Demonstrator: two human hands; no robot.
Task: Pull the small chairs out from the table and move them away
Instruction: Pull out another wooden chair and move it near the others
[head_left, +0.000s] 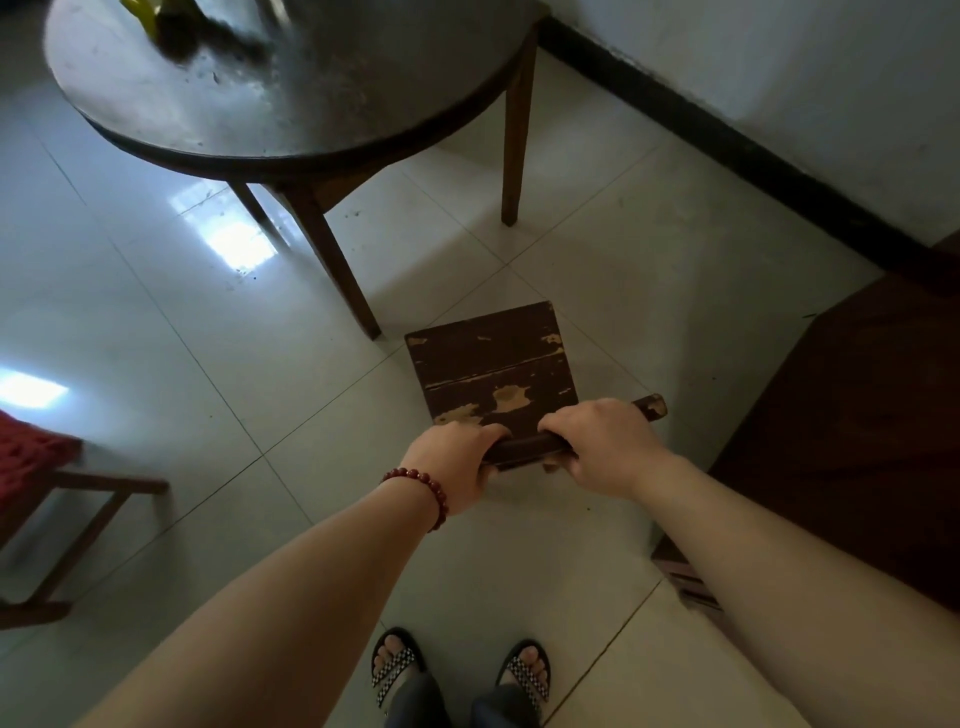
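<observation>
Head view, left hand (457, 460), right hand (605, 447), chair (488, 364) seat beyond grip (backrest)

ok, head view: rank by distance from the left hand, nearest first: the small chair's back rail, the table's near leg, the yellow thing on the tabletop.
1. back rail: gripped by the left hand, right under it.
2. table's near leg: ahead and slightly left, beyond the chair seat.
3. yellow thing: far side of the tabletop, at the frame's top left.

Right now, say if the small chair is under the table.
Out: the small wooden chair is over open tile, clear of the round table.
</observation>
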